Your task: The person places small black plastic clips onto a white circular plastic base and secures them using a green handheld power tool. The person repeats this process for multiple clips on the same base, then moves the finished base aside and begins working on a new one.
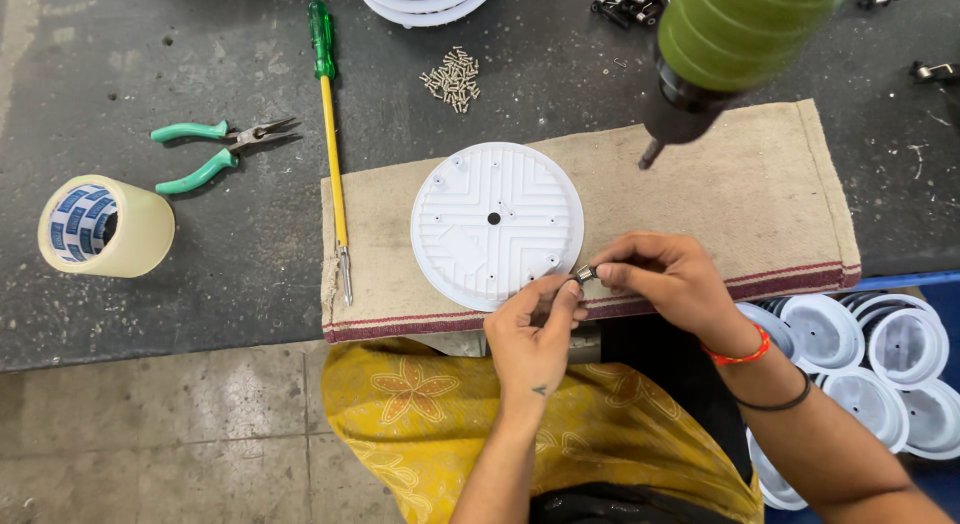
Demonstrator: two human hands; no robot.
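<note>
My left hand (530,334) and right hand (665,276) pinch one small metal clip (584,274) together at the white disc's (497,224) near edge; I'd seat it squarely.

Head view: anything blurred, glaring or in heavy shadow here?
Head view: the green-bodied power driver hanging close to the lens is soft, out of focus; the round white ribbed plastic disc is bright but readable; both hands sharp; light even, shadows faint.
</note>
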